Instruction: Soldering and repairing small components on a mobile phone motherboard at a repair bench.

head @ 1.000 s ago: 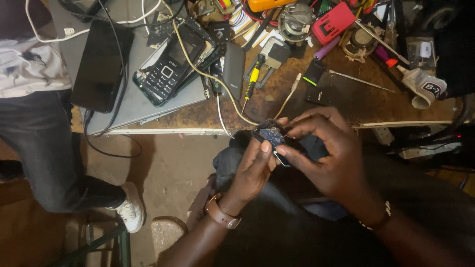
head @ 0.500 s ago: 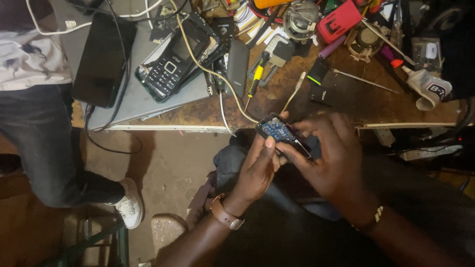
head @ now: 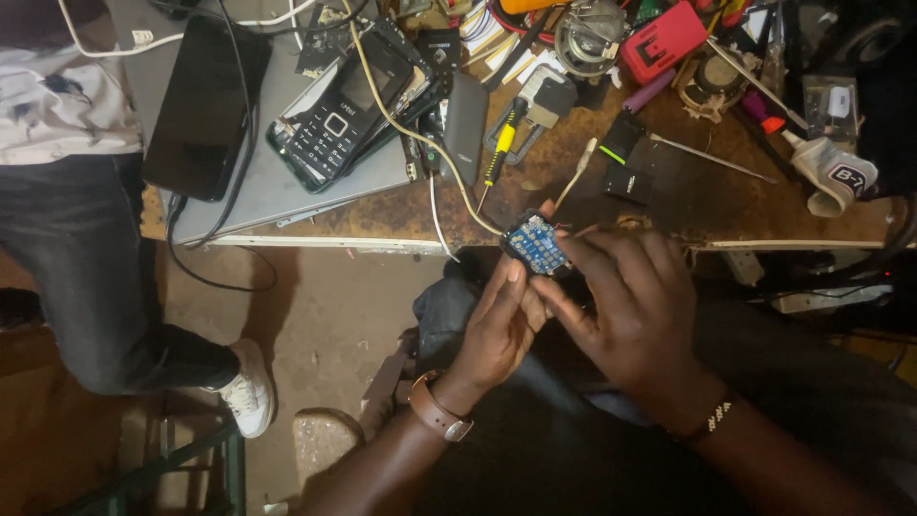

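both hands, left hand (head: 497,330) and right hand (head: 635,315), pinch fingers shut around a small flat blue circuit board (head: 535,244).

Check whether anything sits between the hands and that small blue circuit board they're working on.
Nothing visible does. The left hand and the right hand both already grip the small blue circuit board directly, fingers on its edges, just in front of the workbench edge. A pale wire runs from the bench to the board.

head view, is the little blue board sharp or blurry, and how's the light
Head view: blue board fairly sharp and lit between left hand and right hand; bench warmly lit; lap and floor below fall into deep shadow, right edge nearly black.
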